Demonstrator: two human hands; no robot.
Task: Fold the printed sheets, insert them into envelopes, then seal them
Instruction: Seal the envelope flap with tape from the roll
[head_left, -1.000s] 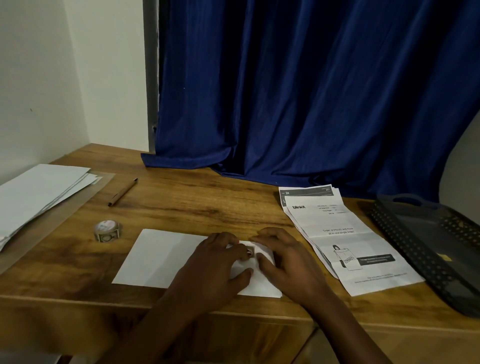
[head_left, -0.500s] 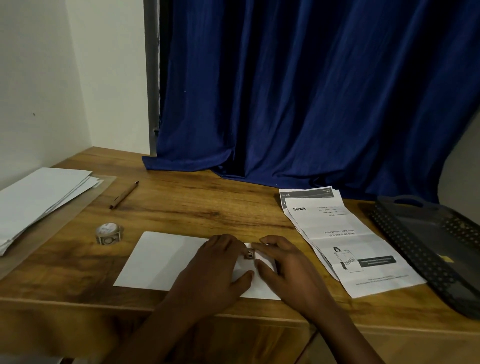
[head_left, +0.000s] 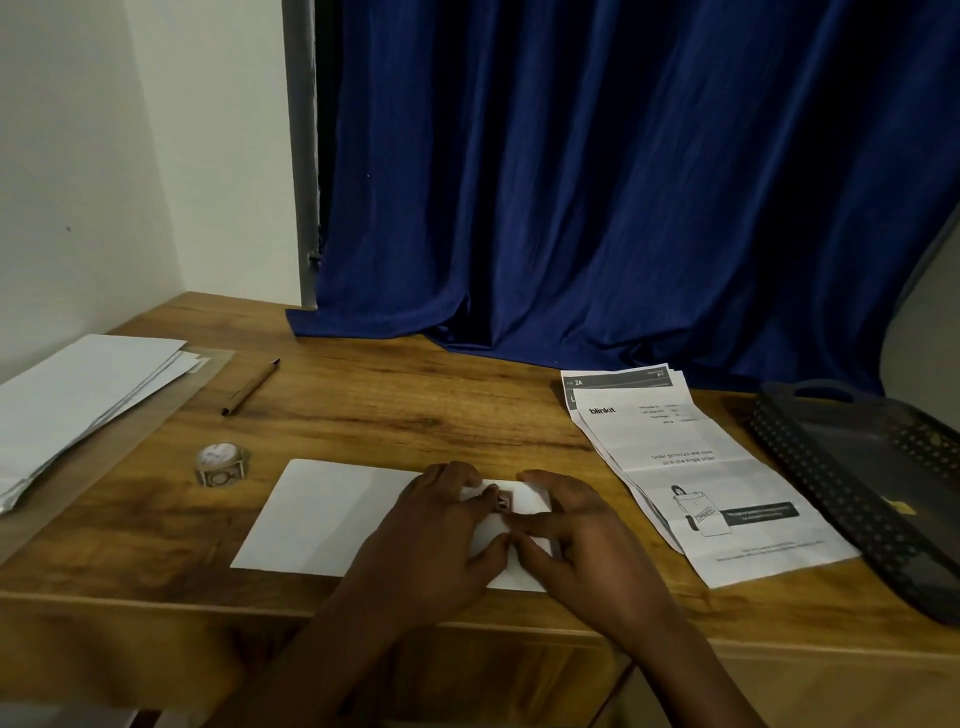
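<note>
Your left hand (head_left: 431, 540) and right hand (head_left: 582, 540) lie flat, fingers pressing a small dark sticker (head_left: 503, 502) onto the white paper envelope (head_left: 322, 514) near the wooden table's (head_left: 415, 410) front edge. I can't tell what the black plastic tray (head_left: 852, 467) holds. The printed white sheets (head_left: 691, 467) beside it say "blinkit".

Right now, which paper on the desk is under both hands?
The white envelope at the front edge; the envelope stack lies far left, the printed sheets to the right.

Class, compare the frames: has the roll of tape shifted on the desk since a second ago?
No. The roll of tape keeps its place between the pen and the envelope.
</note>
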